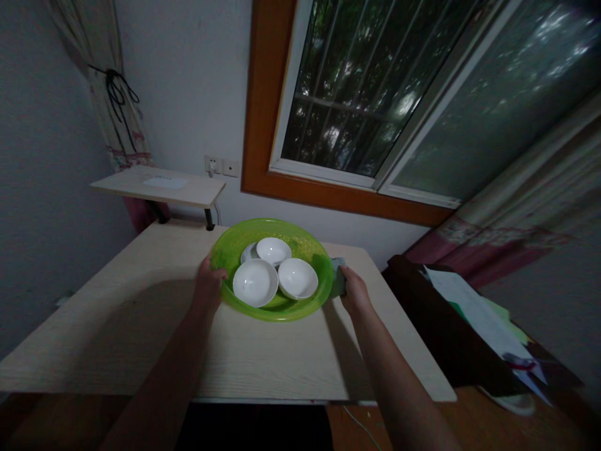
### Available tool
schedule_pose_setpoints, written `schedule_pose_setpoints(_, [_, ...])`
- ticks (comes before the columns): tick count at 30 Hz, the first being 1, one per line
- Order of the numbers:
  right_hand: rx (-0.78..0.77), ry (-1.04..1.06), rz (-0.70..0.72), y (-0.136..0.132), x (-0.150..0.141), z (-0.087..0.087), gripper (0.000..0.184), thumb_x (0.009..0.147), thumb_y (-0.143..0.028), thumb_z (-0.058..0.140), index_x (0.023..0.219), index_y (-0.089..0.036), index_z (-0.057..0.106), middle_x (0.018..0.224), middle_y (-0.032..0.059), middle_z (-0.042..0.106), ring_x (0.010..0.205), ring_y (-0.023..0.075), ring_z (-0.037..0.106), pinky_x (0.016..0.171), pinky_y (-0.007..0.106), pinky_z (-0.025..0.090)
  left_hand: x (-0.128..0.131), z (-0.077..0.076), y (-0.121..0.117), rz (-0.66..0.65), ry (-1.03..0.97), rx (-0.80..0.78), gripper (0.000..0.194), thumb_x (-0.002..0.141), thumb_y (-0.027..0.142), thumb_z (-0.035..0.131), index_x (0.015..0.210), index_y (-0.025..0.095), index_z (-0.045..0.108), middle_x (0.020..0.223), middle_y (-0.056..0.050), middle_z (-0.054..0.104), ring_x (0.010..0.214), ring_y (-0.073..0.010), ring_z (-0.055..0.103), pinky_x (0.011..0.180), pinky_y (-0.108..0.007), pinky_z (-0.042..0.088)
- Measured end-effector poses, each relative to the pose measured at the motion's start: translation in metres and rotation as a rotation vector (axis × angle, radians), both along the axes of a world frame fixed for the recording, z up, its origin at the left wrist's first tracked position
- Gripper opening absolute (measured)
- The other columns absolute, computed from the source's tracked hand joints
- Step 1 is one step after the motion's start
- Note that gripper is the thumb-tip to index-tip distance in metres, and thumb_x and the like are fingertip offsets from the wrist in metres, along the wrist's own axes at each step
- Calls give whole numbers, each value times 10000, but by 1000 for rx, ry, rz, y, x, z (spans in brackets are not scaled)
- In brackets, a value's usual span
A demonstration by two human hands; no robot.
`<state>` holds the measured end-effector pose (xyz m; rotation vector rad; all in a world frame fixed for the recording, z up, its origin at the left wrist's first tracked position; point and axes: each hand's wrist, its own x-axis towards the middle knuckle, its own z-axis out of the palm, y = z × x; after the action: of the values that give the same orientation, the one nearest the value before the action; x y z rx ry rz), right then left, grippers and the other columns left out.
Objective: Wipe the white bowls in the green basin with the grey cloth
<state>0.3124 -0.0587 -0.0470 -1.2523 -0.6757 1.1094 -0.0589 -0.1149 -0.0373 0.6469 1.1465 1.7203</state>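
A bright green plastic basin (270,313) is over the desk in front of me, with several white bowls (298,279) inside it. Three bowls show plainly; another white dish (248,252) is partly hidden behind them. My left hand (207,285) is closed on the basin's left rim, thumb over the edge. At the right side, my right hand (354,289) is closed on a grey-green cloth (337,279) right against the basin. Whether these right fingers also grip the rim is hidden.
The basin is above a pale wooden desk (267,363). A small raised shelf (164,185) with a paper stands at the back left. Wall sockets (221,166) and a barred window (361,94) are behind. A dark brown surface (422,319) with papers (479,313) lies right.
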Motion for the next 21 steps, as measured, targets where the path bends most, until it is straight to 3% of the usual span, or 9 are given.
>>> schedule_pose_setpoints(5, [113, -56, -34, 11, 3, 20, 315, 790, -414, 750, 1055, -244, 758, 978, 17, 826, 850, 200, 774, 689, 275, 606, 0, -1, 1, 8, -10, 7, 610, 485, 139, 605, 1087, 194, 680, 717, 34, 654, 596, -161, 628, 473, -219, 444])
schedule_pose_setpoints(10, [100, -190, 165, 16, -11, 32, 374, 823, -562, 746, 1037, -260, 803, 1241, 42, 805, 1153, 237, 733, 816, 284, 579, -1, -4, 1, 8, 3, 7, 623, 484, 134, 607, 1097, 208, 688, 761, 9, 685, 659, -189, 659, 485, -225, 453])
schedule_pose_setpoints(13, [93, -249, 159, 15, -15, 30, 462, 860, -665, 657, 983, -249, 817, 1339, 50, 770, 1268, 270, 675, 859, 307, 560, -1, -5, 1, 29, 10, -22, 677, 481, 131, 601, 1149, 208, 684, 758, 10, 676, 663, -199, 661, 497, -241, 461])
schedule_pose_setpoints(18, [148, -360, 50, 22, -7, 12, 472, 595, -431, 894, 996, -234, 741, 1059, 39, 791, 1007, 247, 717, 805, 320, 563, -1, -5, 2, 15, 35, -16, 659, 491, 139, 600, 1143, 203, 669, 757, 16, 663, 605, -169, 608, 487, -239, 445])
schedule_pose_setpoints(21, [94, -402, 40, 29, -2, 0, 529, 553, -404, 919, 982, -239, 658, 891, -15, 724, 806, 194, 684, 678, 280, 545, -2, -4, 2, 14, 27, -14, 669, 489, 139, 597, 1151, 204, 665, 753, 20, 662, 612, -167, 609, 494, -235, 443])
